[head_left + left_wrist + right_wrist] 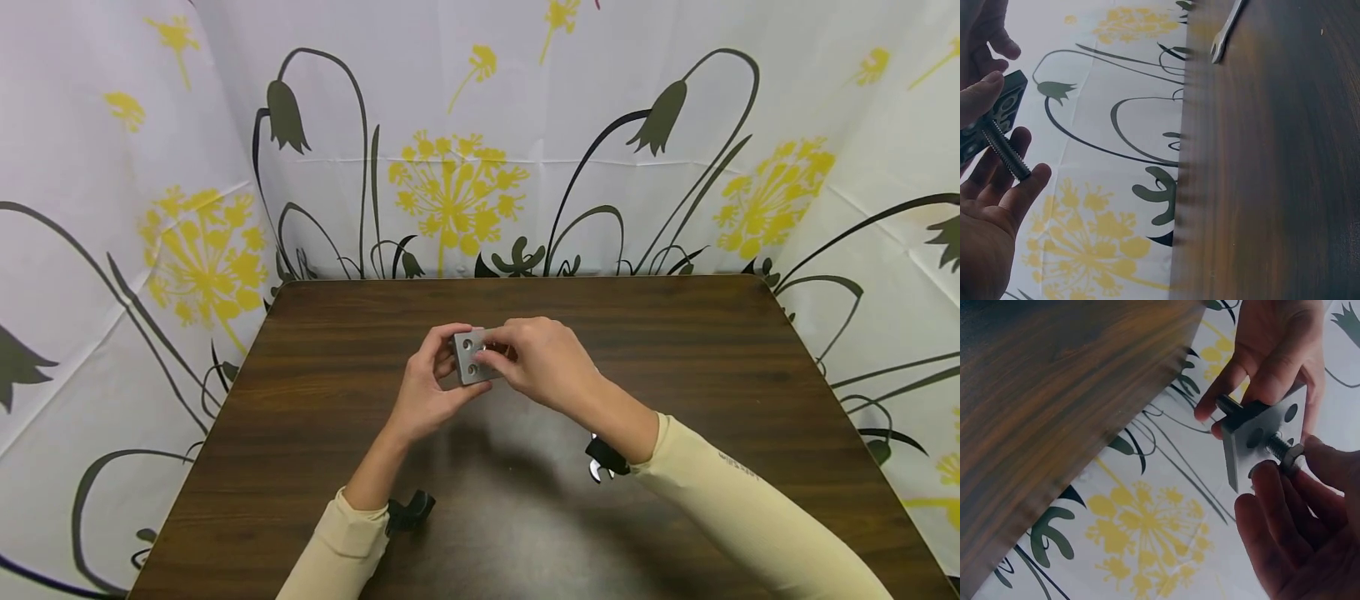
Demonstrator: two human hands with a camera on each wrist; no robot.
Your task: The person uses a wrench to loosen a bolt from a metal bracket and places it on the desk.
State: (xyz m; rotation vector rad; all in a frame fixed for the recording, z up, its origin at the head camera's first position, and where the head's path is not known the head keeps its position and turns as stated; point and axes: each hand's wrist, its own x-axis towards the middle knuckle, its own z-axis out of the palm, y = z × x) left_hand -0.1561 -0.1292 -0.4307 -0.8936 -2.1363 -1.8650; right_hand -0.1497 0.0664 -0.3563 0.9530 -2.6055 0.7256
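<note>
A grey metal plate [468, 367] with several round holes is held up over the table. My left hand [429, 390] grips the plate by its edges, thumb on one side and fingers on the other. A threaded bolt [1279, 446] passes through one hole; its hex head stands off the plate with thread showing between. On the far side the bolt's shank [1007, 151] sticks out past the left fingers. My right hand [551, 362] pinches the bolt's hex head between thumb and fingers, seen closely in the right wrist view.
Below the hands lies a dark wood-grain table [322, 400]. A silver open-end wrench [1225, 36] lies on it, mostly hidden behind the right wrist in the head view. White flower-printed curtains [465, 100] stand around the table's back and sides.
</note>
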